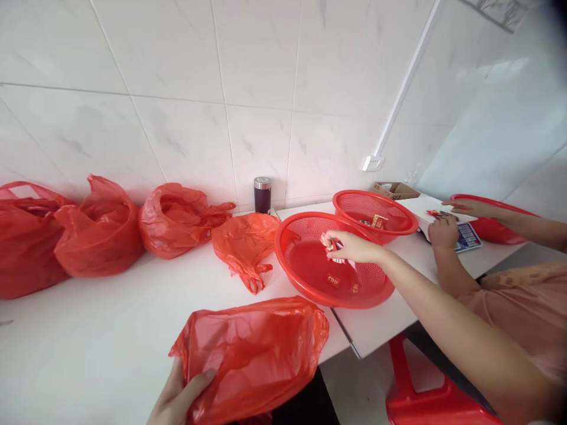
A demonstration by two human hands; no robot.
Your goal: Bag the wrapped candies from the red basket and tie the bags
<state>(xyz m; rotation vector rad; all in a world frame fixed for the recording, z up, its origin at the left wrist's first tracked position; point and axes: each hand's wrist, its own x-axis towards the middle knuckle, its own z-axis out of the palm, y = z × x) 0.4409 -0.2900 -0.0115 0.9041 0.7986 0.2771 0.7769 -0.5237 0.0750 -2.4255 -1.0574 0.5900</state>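
My left hand [181, 392] grips the rim of a thin red plastic bag [252, 348], its thumb over the edge. The bag's mouth gapes toward me above the table's front edge. My right hand [348, 247] is inside a large red plastic basket [295, 277], fingers closed on several small red-and-white wrapped packets [334, 251]. Two gold-marked packets [333, 281] lie at the basket's bottom. A flattened red plastic bag [248, 242] with knotted-looking handles lies left of the basket.
Filled red bags [100, 236] line the wall at left, with a dark tumbler [262, 196] nearby. Behind stands a second red basket [398, 227] holding packets. At right, a co-worker's hands [444, 230] handle packets over a scale [468, 237]. A red stool [425, 401] sits below.
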